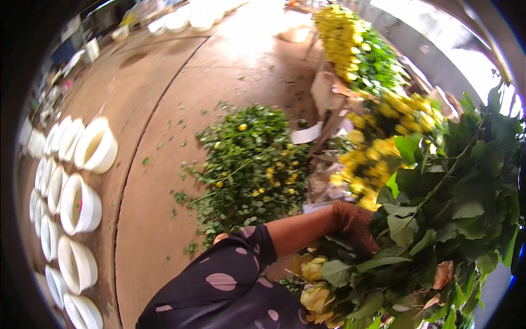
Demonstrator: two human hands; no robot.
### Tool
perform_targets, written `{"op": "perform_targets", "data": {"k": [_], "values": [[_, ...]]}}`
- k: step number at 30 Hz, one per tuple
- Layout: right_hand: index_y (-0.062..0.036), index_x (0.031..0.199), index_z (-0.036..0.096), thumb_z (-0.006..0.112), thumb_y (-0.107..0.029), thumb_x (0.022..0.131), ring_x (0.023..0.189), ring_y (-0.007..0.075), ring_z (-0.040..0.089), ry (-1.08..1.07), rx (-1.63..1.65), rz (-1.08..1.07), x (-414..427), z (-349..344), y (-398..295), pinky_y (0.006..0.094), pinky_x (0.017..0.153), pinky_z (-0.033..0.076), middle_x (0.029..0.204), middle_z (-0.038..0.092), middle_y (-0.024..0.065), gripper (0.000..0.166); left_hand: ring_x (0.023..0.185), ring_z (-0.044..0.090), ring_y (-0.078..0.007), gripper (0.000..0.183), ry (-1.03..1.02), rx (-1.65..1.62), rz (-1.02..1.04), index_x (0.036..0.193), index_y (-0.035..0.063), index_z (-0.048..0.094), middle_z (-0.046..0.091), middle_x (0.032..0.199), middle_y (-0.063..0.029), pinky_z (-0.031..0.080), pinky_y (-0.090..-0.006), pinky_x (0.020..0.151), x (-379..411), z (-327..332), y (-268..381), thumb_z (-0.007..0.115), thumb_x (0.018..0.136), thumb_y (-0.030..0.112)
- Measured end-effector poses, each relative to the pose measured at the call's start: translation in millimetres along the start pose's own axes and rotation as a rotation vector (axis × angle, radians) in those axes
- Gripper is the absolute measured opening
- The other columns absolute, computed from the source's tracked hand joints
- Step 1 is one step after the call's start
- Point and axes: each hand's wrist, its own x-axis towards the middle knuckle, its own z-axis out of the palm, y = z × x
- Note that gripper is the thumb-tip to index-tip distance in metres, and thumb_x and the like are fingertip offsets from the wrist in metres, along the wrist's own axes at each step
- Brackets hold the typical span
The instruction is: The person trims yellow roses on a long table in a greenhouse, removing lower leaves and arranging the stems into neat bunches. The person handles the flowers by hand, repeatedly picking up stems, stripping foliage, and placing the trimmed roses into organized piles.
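My left hand (355, 226), in a brown knitted glove, reaches to the right into a large mass of leafy rose stems (448, 209). Its fingers disappear among the leaves, so their grip is hidden. Just beyond it lie yellow rose blooms (372, 160). Closer to my body, more pale yellow roses (316, 283) hang below the forearm, with some dry brown leaves (444, 274) among the foliage. My right hand is out of view.
A heap of cut green stems and leaves (246, 172) covers the floor beside the wooden bench (328, 127). Farther along stands a stack of yellow roses (339, 43). White buckets (96, 146) line the left, past a dark floor groove (135, 152).
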Motion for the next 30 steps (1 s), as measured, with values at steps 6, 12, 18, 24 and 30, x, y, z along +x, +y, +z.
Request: {"op": "perform_targets", "data": {"k": [6, 12, 18, 24, 30], "values": [[-0.0065, 0.101, 0.051, 0.054, -0.021, 0.076, 0.090, 0.0235, 0.050, -0.250, 0.003, -0.258, -6.0, 104.0, -145.2, 0.0308, 0.078, 0.041, 0.101, 0.052, 0.0113, 0.029, 0.092, 0.051, -0.0142, 0.047, 0.300, 0.177, -0.131, 0.109, 0.0044, 0.052, 0.057, 0.105, -0.0055, 0.041, -0.0292, 0.083, -189.0, -110.3, 54.2, 0.068, 0.067, 0.020], [-0.0074, 0.098, 0.053, 0.052, -0.020, 0.077, 0.089, 0.0225, 0.051, -0.637, 0.132, -0.659, 1.1, 250.8, -317.9, 0.0299, 0.077, 0.042, 0.100, 0.053, 0.0107, 0.025, 0.094, 0.051, -0.0142, 0.045, 0.626, 0.399, -0.552, 0.115, 0.0064, 0.049, 0.056, 0.108, -0.0052, 0.041, -0.0296, 0.084, -376.7, -192.7, 108.4, 0.060, 0.074, 0.019], [-0.0083, 0.096, 0.055, 0.050, -0.018, 0.077, 0.088, 0.0216, 0.052, -0.899, 0.326, -1.074, 12.5, 426.8, -512.1, 0.0291, 0.075, 0.044, 0.099, 0.054, 0.0101, 0.022, 0.095, 0.050, -0.0143, 0.044, 1.219, 0.164, -0.732, 0.116, 0.0065, 0.048, 0.055, 0.110, -0.0052, 0.040, -0.0297, 0.085, -536.3, -240.1, 154.2, 0.059, 0.075, 0.019], [-0.0090, 0.099, 0.054, 0.050, -0.018, 0.076, 0.085, 0.0232, 0.053, -0.967, 0.570, -1.328, 20.2, 543.9, -682.6, 0.0306, 0.070, 0.044, 0.097, 0.053, 0.0113, 0.025, 0.097, 0.049, -0.0144, 0.044, 1.630, 0.088, -0.730, 0.116, 0.0065, 0.047, 0.053, 0.111, -0.0052, 0.039, -0.0297, 0.086, -645.5, -332.4, 174.4, 0.057, 0.076, 0.020], [-0.0096, 0.103, 0.051, 0.049, -0.018, 0.074, 0.082, 0.0254, 0.054, -0.819, 0.766, -1.510, 71.3, 631.8, -854.5, 0.0326, 0.065, 0.045, 0.096, 0.052, 0.0130, 0.030, 0.098, 0.048, -0.0146, 0.044, 1.855, 0.075, -0.750, 0.117, 0.0065, 0.046, 0.052, 0.112, -0.0052, 0.038, -0.0298, 0.087, -722.1, -474.4, 211.6, 0.055, 0.077, 0.020]]}}
